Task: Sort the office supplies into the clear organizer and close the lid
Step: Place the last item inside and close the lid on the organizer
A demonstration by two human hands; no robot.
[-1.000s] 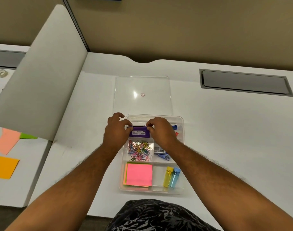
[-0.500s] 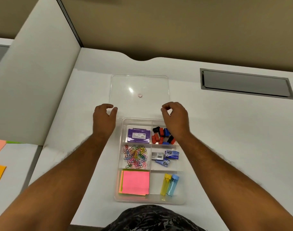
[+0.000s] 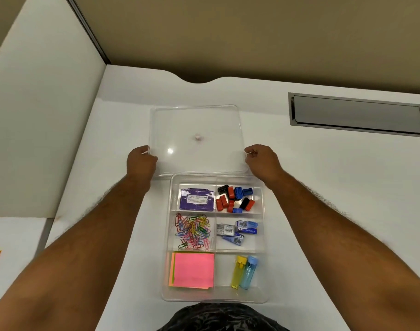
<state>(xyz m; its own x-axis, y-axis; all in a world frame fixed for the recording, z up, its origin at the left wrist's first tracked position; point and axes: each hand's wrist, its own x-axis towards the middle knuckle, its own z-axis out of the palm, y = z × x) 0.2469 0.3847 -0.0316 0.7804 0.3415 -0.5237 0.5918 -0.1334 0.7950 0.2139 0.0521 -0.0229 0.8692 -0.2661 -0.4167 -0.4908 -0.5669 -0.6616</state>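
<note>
Hands grip clear lid (image 3: 197, 130): left hand (image 3: 142, 161) left edge, right hand (image 3: 261, 161) right edge.

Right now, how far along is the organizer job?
Sorting looks done: all six compartments of the organizer hold supplies, among them paper clips and sticky notes. In hand: left hand and right hand grip the clear lid behind it. Left: closing the lid.

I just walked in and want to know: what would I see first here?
The clear organizer on the white desk, full of colour: a pink sticky-note pad front left, rainbow paper clips behind it. Past the organizer, the left hand and right hand grip the clear lid.
</note>
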